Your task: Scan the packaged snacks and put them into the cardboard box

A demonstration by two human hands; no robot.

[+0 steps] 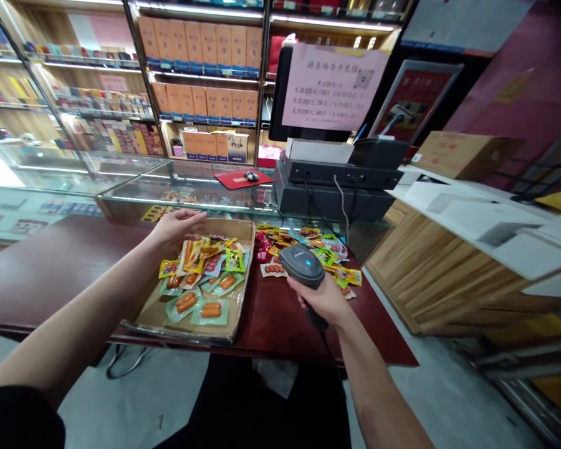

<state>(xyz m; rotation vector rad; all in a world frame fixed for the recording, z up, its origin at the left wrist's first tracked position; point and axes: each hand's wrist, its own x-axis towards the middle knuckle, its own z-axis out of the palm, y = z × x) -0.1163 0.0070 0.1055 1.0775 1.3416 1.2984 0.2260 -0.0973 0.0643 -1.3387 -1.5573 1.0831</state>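
Observation:
My right hand (327, 300) is wrapped round the handle of a dark barcode scanner (302, 265), which has a small blue light on its head. A shallow cardboard tray (244, 274) lies left of it, holding several snack sausages in small packets, among them a clear sausage packet (211, 310) and a green packet (235, 260). Over the tray's back left corner, my left hand (180, 226) is open with fingers stretched to the right; no item shows in it. Just beyond the scanner, a loose pile of snack packets (331, 257) is spread on the dark red table (271, 318).
Behind the table runs a glass counter (177, 178) with a red mouse pad (234, 178) and a mouse (251, 176). A monitor with a pink paper sign (334, 87) stands above a black cash drawer (331, 199). To the right is a wooden cabinet (430, 274) carrying a cardboard box (467, 153).

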